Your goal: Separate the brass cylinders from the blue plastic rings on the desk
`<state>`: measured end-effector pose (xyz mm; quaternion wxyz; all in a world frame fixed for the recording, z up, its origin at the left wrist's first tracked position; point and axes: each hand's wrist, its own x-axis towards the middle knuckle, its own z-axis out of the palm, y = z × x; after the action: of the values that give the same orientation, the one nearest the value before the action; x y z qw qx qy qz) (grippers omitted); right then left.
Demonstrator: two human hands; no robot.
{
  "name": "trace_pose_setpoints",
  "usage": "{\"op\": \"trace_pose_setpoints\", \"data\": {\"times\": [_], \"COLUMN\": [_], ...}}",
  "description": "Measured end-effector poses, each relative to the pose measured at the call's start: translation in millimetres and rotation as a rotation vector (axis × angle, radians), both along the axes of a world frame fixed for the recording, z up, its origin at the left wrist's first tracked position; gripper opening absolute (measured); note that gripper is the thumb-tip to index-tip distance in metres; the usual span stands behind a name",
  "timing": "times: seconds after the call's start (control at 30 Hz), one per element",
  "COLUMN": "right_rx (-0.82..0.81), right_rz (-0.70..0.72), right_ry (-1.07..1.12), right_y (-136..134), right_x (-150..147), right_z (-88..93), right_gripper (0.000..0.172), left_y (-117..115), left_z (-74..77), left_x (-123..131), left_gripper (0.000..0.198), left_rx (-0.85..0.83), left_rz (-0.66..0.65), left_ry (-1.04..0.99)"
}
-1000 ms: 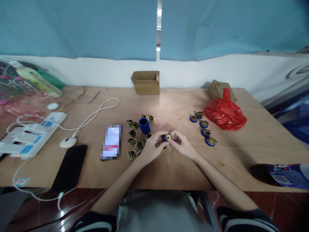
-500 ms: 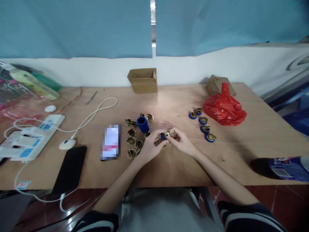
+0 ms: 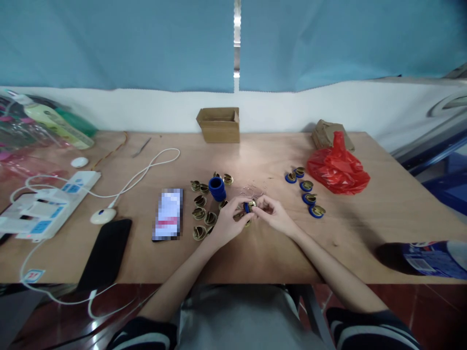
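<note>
Between my two hands, just above the table, is a small brass fitting with a blue ring [image 3: 249, 206]. My left hand [image 3: 230, 217] pinches it from the left, thumb and fingers closed on its blue side. From the right, my right hand [image 3: 273, 212] grips its brass side with closed fingertips. Several plain brass fittings [image 3: 199, 214] lie to the left of my hands. Among them stands a stack of blue rings [image 3: 217, 188]. Off to the right, several brass fittings with blue rings [image 3: 307, 185] sit in a loose row. Thin wire-like loops [image 3: 251, 190] lie behind my hands.
A cardboard box [image 3: 219, 126] stands at the back. Beside the right-hand row is a red plastic bag [image 3: 339, 167]. A dark bottle [image 3: 419, 257] lies at the right front. Phones [image 3: 105, 253], a power strip [image 3: 62, 204] and white cables occupy the left.
The view has shifted slightly. Both hands keep hold of the fitting in nearly the same place, with only small finger movement.
</note>
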<state>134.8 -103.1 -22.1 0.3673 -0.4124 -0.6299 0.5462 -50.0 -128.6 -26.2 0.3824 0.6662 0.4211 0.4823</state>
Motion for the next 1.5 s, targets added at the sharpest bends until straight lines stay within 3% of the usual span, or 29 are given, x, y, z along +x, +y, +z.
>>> {"op": "trace_pose_setpoints", "data": {"times": [0.2, 0.47, 0.8, 0.97, 1.1, 1.17, 1.3, 1.5], "right_rx": [0.006, 0.019, 0.007, 0.004, 0.002, 0.006, 0.016, 0.033], "right_rz": [-0.033, -0.153, -0.205, -0.234, -0.237, -0.234, -0.228, -0.232], "right_ry": [0.017, 0.023, 0.0, -0.004, -0.005, -0.006, -0.011, -0.021], "right_y": [0, 3, 5, 6, 5, 4, 3, 3], "right_x": [-1, 1, -2, -2, -3, -3, -5, -4], "right_z": [6.6, 7.6, 0.8, -1.3, -2.7, -2.7, -1.4, -0.8], "right_gripper": [0.045, 0.043, 0.047, 0.046, 0.047, 0.048, 0.046, 0.046], "left_y": [-1, 1, -3, -3, 4, 9, 19, 27], "left_z": [-0.5, 2.5, 8.4, 24.8, 42.2, 47.4, 49.5, 40.1], "left_x": [0, -4, -9, -18, -37, -46, -55, -51], "left_gripper": [0.029, 0.045, 0.04, 0.043, 0.044, 0.05, 0.057, 0.053], "left_rx": [0.041, 0.068, 0.472, 0.581, 0.595, 0.549, 0.439, 0.366], "left_rz": [0.018, 0.114, 0.143, 0.347, 0.592, 0.653, 0.646, 0.602], "left_ry": [0.028, 0.092, 0.318, 0.384, 0.38, 0.381, 0.388, 0.37]}}
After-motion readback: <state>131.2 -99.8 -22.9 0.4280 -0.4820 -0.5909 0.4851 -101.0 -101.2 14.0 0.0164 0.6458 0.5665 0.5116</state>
